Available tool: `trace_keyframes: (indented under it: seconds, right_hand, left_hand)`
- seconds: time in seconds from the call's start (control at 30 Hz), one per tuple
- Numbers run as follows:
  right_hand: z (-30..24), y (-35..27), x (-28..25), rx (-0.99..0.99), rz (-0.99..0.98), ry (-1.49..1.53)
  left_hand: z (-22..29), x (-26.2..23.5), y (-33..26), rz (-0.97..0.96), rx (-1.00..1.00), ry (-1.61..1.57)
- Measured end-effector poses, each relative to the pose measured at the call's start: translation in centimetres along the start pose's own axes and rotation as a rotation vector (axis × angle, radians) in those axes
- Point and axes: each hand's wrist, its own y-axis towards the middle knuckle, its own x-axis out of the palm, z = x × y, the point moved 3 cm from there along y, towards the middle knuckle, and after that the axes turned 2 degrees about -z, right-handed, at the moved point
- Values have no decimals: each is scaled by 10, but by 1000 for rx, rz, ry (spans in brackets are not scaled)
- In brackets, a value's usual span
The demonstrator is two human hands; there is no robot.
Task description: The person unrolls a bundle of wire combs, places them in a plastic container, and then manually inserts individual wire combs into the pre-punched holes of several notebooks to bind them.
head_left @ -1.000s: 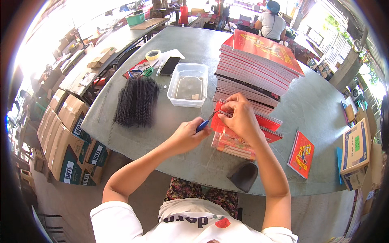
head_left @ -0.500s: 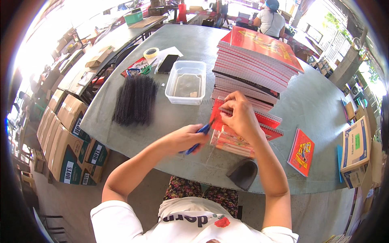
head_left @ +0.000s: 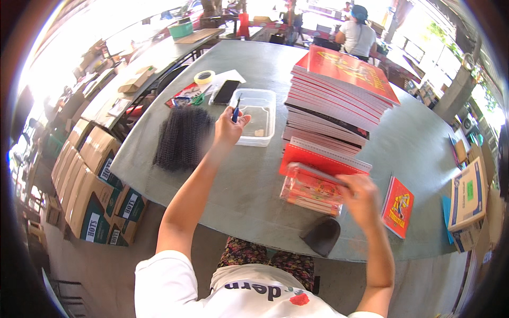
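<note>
My left hand [head_left: 229,129] is closed round blue-handled pliers [head_left: 235,114], tip pointing away from me, over the near left edge of a clear plastic tub [head_left: 272,124]. A small pale piece [head_left: 259,133] lies in the tub. My right hand [head_left: 361,195] is smeared by motion at the right end of a plastic-wrapped pack [head_left: 313,192] with red print. Its fingertips are near the pack's upper right corner; whether they grip anything is unclear. Just behind the pack, a red spiral notebook [head_left: 318,159] leans against a tall stack of red-covered notebooks [head_left: 339,100].
Left of the tub lies a bundle of black spiral coils [head_left: 180,139]. Beyond it are tape [head_left: 204,77], green-handled scissors [head_left: 198,99] and a phone [head_left: 227,91]. A dark curved object [head_left: 321,236] is at the near edge; a red notebook [head_left: 397,208] and carton [head_left: 466,193] stand right.
My left hand has carried the pliers away from the notebooks, up and left to the tub. My right hand has moved right and nearer me, off the notebook's spiral edge.
</note>
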Motion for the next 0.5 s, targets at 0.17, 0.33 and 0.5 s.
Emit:
trace_keyframes:
  seconds: [0.17, 0.33, 0.5]
  right_hand:
    - [95, -108, -170, 488, 673, -123]
    - [227, -185, -231, 745, 403, -725]
    - [360, -335, -164, 898, 55, -627]
  left_hand:
    - [-23, 21, -53, -86, 140, 126]
    - [-50, 13, -140, -129, 141, 436]
    - [-26, -38, -127, 60, 484, 483]
